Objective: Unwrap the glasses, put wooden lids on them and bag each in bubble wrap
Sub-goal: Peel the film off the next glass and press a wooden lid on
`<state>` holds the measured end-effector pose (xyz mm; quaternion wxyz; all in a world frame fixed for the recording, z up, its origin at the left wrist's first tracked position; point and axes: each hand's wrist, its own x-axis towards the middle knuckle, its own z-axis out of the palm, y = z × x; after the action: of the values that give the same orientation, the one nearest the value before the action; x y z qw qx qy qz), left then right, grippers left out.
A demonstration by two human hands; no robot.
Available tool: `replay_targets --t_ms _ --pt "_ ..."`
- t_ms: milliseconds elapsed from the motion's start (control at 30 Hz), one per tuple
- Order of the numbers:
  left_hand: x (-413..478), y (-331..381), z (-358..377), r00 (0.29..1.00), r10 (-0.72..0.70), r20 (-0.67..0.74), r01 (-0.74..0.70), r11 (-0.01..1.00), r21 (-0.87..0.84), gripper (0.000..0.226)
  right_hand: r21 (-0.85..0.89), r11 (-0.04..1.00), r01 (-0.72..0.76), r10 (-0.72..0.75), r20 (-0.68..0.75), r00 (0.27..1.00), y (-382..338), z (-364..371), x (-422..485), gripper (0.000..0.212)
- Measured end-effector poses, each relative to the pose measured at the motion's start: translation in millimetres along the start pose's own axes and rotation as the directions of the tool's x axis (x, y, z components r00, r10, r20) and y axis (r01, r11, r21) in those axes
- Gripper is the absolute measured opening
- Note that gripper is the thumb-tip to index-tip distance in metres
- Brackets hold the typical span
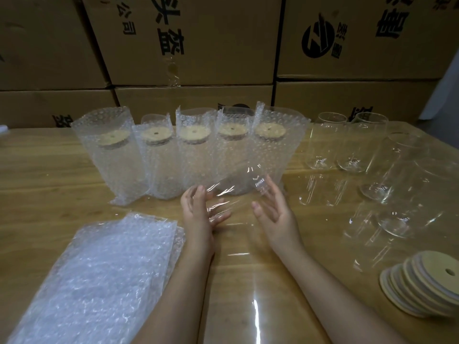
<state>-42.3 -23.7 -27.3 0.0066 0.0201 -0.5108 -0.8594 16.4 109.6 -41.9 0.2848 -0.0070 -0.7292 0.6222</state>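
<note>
A single head-worn wide camera looks forward and down across the table, close above the left hand and right hand.

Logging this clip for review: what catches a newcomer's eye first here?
A row of five lidded, bubble-wrapped glasses stands across the middle of the table. In front, the left hand and right hand flank a clear film-wrapped glass. Spare lids are stacked at lower right, bubble-wrap bags at lower left.

Sideways "公司" on a cardboard carton
</note>
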Motion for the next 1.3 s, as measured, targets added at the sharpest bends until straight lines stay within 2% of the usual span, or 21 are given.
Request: replay_targets --t_ms 167,400,600,700,800,933,1033,1100,1200,1300 --pt "-1.2 0.5 -0.8 0.999 0.043 -0.026 -0.044 0.999 -0.007 0.058 -0.060 0.997 0.040 -0.041 -0.008 0.999 1.2 -0.4 -1.4 0.059" --pt "-1.5 -2.9 0.3 0.990 0.135 -0.038 -0.132 0.988 0.083 0.053 -0.050 0.998 0.041 -0.041 0.002 0.999 -0.3 -3.4 -2.3 0.054" --pt "-4.0 -5.4 1.1 0.979 0.198 0.047 -0.204 0.961 0.189 0.032 -0.068 0.997 0.048 -0.050 -0.020 0.999 -5.4 -8.0 -0.9 0.054" --pt "-4.0 -3.1 1.3 0.982 0.185 0.043 -0.190 0.961 0.200 0.036 -0.063 0.996 0.061 -0.063 -0.018 0.998 -7.5 -8.0 -0.7 0.053" --pt "-4.8 -0.6 0.6 0.986 0.160 0.037 -0.164 0.969 0.183 0.039 -0.062 0.995 0.080 -0.081 -0.011 0.997 -7.8 -6.1 -1.3 0.060" --pt "-8.1 1.2 0.8 0.990 0.118 0.083 -0.132 0.974 0.186 0.057 -0.020 0.999 0.050 -0.051 -0.017 0.999 -6.9 -8.1 0.4 0.064" --pt "-7.3 3.1 -0.5 0.989 0.097 0.109 -0.111 0.985 0.135 0.051 0.016 1.000 -0.002 0.002 0.004 1.000 -10.1 -7.9 1.1 0.064" --pt "-6.0 4.0 -1.6 0.990 0.076 0.120 -0.089 0.990 0.111 0.045 0.036 0.999 -0.018 0.017 0.030 0.999 -13.2 -7.6 -0.1 0.072" --pt "-5.1 4.8 -2.4 0.994 0.026 0.111 -0.034 0.997 0.065 0.040 0.065 0.998 -0.020 0.015 0.073 0.997 -15.5 -8.1 -1.6 0.098" --pt "-3.1 6.9 -1.6 0.998 -0.024 0.051 0.024 1.000 -0.015 0.045 0.074 0.997 -0.032 0.024 0.113 0.993 -18.1 -7.9 -3.6 0.100"
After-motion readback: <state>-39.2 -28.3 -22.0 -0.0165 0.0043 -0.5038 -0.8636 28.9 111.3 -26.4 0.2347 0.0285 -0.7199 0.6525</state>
